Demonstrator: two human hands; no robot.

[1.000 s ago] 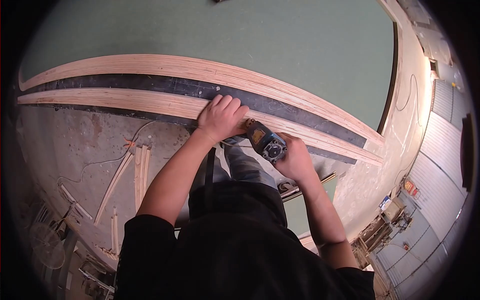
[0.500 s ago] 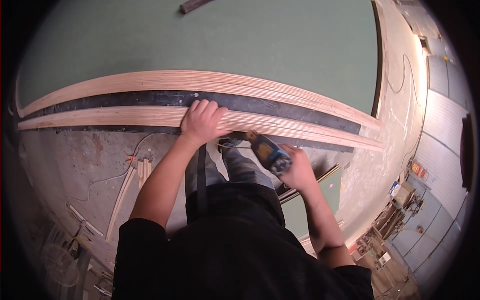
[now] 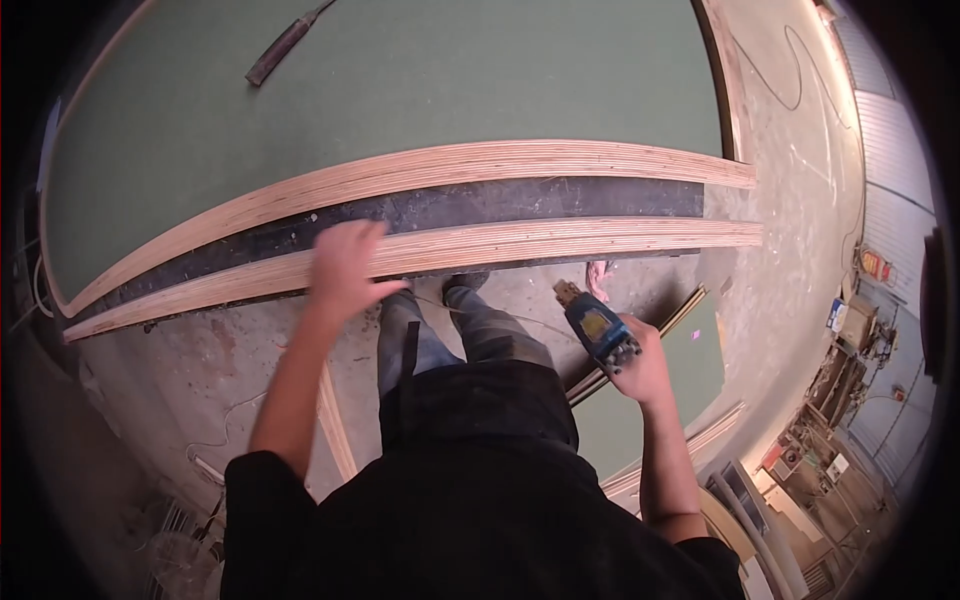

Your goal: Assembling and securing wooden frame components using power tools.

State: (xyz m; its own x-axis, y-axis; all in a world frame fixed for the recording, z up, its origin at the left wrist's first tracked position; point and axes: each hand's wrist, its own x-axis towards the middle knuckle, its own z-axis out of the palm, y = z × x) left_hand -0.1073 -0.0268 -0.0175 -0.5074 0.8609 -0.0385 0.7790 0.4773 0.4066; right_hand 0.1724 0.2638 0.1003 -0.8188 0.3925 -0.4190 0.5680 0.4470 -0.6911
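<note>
Along a flat, dark bench top (image 3: 640,197), a splayed, empty-looking left hand (image 3: 345,268) overlaps the nearer stack of long, pale layered-wood strips (image 3: 560,238), contact unclear; that stack, running nine to three, lies at twelve o'clock from the farther-off right hand (image 3: 646,366), wrapped around a blue-and-black power tool (image 3: 600,332).

Your near strips (image 3: 560,236) and far strips (image 3: 480,160) are layered wood, raw-looking and matt; your power tool (image 3: 600,330) looks worn; the green panel (image 3: 450,80) is smooth, matt; the dark board (image 3: 590,198), scuffed; your shirt (image 3: 470,520), matt cloth.
</note>
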